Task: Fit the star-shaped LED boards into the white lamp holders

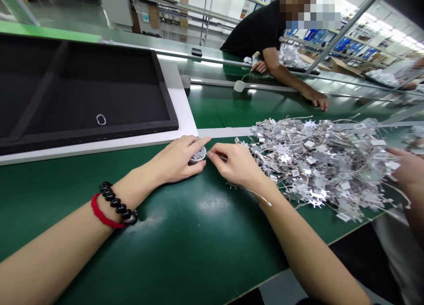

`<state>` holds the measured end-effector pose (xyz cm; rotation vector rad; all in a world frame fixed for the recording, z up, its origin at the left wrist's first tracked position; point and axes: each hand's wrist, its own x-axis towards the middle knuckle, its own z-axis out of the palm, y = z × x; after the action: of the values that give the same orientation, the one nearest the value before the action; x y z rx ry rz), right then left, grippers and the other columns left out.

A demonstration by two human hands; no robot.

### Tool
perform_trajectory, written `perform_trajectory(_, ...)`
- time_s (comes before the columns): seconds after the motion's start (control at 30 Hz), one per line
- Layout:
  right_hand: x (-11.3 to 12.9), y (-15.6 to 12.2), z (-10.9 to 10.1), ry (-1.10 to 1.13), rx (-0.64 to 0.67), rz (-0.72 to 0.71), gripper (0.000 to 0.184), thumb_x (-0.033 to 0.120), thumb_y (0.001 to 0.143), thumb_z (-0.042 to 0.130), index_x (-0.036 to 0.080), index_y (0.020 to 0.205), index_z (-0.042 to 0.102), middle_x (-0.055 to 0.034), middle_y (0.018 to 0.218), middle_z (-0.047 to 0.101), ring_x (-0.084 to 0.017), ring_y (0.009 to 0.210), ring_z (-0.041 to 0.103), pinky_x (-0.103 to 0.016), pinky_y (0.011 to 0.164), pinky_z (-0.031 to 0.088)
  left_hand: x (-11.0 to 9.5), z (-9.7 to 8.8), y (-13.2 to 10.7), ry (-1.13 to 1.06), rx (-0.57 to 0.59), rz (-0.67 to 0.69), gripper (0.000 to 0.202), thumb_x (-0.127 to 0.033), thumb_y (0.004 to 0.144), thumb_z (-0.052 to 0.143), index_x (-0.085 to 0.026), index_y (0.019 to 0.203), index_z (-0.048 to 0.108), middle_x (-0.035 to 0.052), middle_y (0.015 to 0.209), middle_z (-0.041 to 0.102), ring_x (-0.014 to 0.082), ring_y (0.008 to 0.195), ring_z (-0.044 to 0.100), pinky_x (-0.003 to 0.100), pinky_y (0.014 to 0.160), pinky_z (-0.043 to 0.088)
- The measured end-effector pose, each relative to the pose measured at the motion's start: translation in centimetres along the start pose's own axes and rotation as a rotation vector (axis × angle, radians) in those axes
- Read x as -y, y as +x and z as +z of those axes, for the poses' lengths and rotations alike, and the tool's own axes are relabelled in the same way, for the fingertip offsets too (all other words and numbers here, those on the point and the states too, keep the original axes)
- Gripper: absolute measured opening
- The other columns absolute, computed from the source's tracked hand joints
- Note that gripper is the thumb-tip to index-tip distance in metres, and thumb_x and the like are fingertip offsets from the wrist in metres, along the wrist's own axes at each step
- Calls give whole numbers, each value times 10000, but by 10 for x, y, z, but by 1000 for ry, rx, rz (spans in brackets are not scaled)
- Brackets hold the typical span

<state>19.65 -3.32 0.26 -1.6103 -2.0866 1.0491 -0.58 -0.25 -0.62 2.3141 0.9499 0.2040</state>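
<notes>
1 rnd cup [203, 158] w/ silvery pc. [199, 154] inside, held in L fingers [198, 167]; R fingers [217, 163] narrow, can't tell if gripping.

One held round part [199, 154], one large tray [127, 86] and two bracelets [115, 202] show.

Bright light, pale glare on tabletop [198, 234]

My bare left hand [179, 160] partly hides the round, silver-coloured part [200, 154]. Flat, black rectangular tray [109, 86]: cut off at left. Co-worker's bare arm [415, 192]: cut off at right.
</notes>
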Motion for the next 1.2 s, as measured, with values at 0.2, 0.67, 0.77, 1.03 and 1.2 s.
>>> perform_trajectory(0.2, -5, -1, 0, -32, -43, -88, 165, 206, 923, 564, 200, 846, 709, -3, 849, 709, -167, 769, 628, -288, 671, 392, 0, 1, 0, 55, -8, 17, 575, -311, 914, 489, -85, 1440, 431, 164, 1203, 571, 299, 1083, 565, 446, 946, 496)
perform_trajectory(0.67, -4, 1, 5, -39, -267, -326, 157, 244, 890, 635, 193, 1034, 669, -42, 1054, 725, -222, 1010, 646, -383, 909, 408, -6, 5, -2, -107, -21, -66, 806, -307, 888, 494, -81, 1548, 91, 179, 1310, 525, 263, 1037, 574, 430, 964, 477)
perform_trajectory(0.77, -8, 0, 5, -35, -195, -311, 243, 269, 885, 664, 182, 1111, 647, -38, 1058, 731, -221, 990, 656, -406, 985, 367, -3, 4, -2, -259, 5, -90, 861, -312, 866, 530, -153, 1557, 41, 149, 1371, 473, 202, 982, 581, 369, 984, 465)
perform_trajectory(1.03, -17, 3, -1, -60, -202, -424, 142, 204, 960, 562, 174, 960, 700, -34, 857, 732, -186, 784, 635, -345, 827, 437, -1, 4, -2, -344, -90, -65, 806, -251, 861, 619, -212, 1527, 169, 81, 1189, 545, 171, 973, 580, 320, 966, 472)
perform_trajectory(1.2, -8, 0, -4, -68, -336, -435, 204, 226, 991, 500, 191, 934, 692, -43, 849, 725, -187, 769, 610, -338, 750, 439, -6, 1, -1, -212, -389, 141, 720, -160, 891, 646, -242, 1485, 248, 92, 1218, 535, 194, 1094, 562, 348, 1013, 466)
